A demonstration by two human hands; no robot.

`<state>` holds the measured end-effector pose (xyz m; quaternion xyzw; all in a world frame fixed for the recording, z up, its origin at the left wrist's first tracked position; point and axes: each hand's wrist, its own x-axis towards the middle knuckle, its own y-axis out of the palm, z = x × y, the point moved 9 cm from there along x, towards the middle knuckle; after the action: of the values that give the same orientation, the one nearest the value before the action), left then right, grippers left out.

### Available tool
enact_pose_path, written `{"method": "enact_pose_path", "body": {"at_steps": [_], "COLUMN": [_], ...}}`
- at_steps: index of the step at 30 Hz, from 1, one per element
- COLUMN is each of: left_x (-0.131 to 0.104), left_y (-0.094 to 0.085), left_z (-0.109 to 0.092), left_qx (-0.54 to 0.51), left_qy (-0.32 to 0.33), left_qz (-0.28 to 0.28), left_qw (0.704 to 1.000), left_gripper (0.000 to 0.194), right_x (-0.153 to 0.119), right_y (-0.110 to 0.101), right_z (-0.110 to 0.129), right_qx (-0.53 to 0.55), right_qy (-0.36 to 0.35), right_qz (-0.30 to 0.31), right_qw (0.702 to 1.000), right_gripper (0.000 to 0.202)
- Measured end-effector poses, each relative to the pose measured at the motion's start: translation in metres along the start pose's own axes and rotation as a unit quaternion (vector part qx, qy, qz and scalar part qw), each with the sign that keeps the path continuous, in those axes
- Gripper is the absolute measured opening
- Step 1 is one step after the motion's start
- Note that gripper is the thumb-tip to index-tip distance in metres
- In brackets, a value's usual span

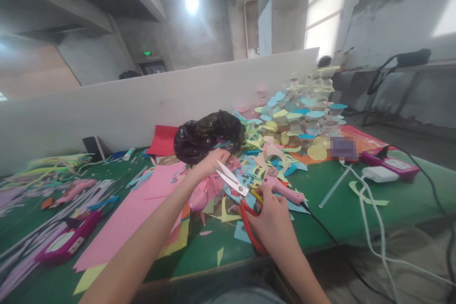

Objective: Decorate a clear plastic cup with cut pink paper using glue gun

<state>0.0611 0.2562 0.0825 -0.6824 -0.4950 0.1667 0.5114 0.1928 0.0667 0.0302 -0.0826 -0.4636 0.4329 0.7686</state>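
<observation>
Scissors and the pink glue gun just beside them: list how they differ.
The scissors are held in the right hand, while the pink glue gun lies on the cluttered green table. The scissors show bare silver blades and red on the handles; the glue gun has a pink body. The glue gun trails a black cord, whereas the scissors have none. Both are close to the right hand.
</observation>
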Motion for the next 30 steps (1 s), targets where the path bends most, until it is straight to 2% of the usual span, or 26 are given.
{"method": "enact_pose_path", "body": {"at_steps": [1,4,9,11,14,20,25,30], "left_x": [-0.002,-0.021,-0.09,-0.118,-0.143,-0.151,-0.159,-0.167], "left_y": [-0.004,-0.021,-0.044,-0.042,-0.04,-0.031,-0.034,-0.035], "left_z": [0.001,0.008,0.016,0.013,0.008,0.009,0.007,0.007], "left_qx": [0.003,0.011,0.02,0.041,0.066,0.021,-0.035,-0.064], "left_qy": [-0.003,-0.02,-0.046,-0.05,-0.062,-0.077,-0.096,-0.128], "left_qz": [-0.009,-0.023,0.012,0.067,0.088,0.041,-0.01,-0.048], "left_qw": [1.0,0.999,0.999,0.996,0.992,0.996,0.995,0.989], "left_gripper": [0.015,0.028,0.033,0.034,0.031,0.021,0.025,0.029], "right_x": [0.0,-0.002,-0.004,-0.003,-0.003,-0.005,-0.002,0.005], "right_y": [0.0,0.0,0.002,0.002,0.002,0.011,0.012,0.019], "right_z": [-0.001,-0.003,-0.006,-0.007,-0.009,-0.007,-0.008,0.005], "right_qx": [-0.003,-0.001,-0.007,-0.01,-0.022,-0.012,-0.002,-0.049], "right_qy": [0.001,0.003,0.007,0.011,0.016,-0.012,-0.005,-0.029], "right_qz": [0.0,0.0,0.006,0.0,-0.007,0.017,0.012,0.036], "right_qw": [1.0,1.0,1.0,1.0,1.0,1.0,1.0,0.998], "right_gripper": [0.037,0.038,0.042,0.046,0.05,0.043,0.038,0.031]}}
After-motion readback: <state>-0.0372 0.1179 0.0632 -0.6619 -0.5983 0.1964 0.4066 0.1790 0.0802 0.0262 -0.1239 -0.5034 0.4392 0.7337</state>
